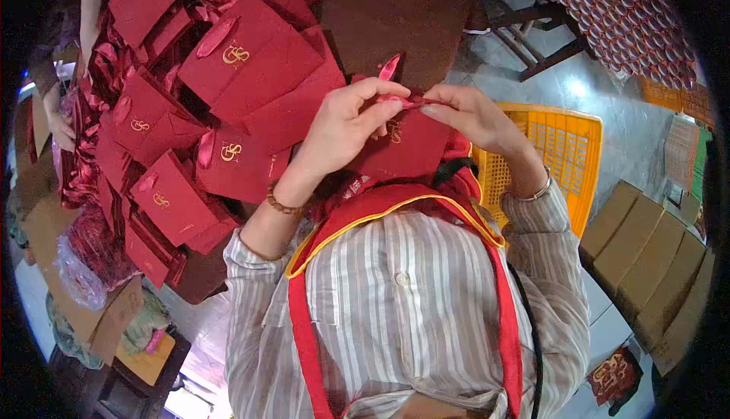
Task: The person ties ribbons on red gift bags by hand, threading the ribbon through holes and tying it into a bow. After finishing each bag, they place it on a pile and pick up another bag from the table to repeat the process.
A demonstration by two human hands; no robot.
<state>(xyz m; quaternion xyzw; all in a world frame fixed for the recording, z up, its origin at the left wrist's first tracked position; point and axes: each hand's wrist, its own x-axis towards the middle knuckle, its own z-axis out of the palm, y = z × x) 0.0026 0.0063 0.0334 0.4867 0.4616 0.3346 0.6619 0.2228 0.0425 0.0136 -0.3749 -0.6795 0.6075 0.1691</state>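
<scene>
The left hand, with a beaded bracelet at its wrist, was pinched narrow, its thumb and forefinger closed on a glossy pink ribbon. The right hand, wearing a metal bangle, met it from the other side, its thumb and forefinger also pressed together on the ribbon. The fingertips of both hands were close together, and a loose tip of the ribbon stood up above them.

Directly beneath the hands, in front of the person's body, was the red bag to which they attended, its gold lettering partly covered by the fingers. Its lower end reached the red apron with yellow edging, worn over a striped shirt.

To the left, many similar red bags with pink ribbons overlapped in a heap on a brown table. Beyond the heap, at the far left, another person's hand hung near bunched ribbons. A yellow crate stood on the floor near the right forearm, and cardboard boxes sat farther right.
</scene>
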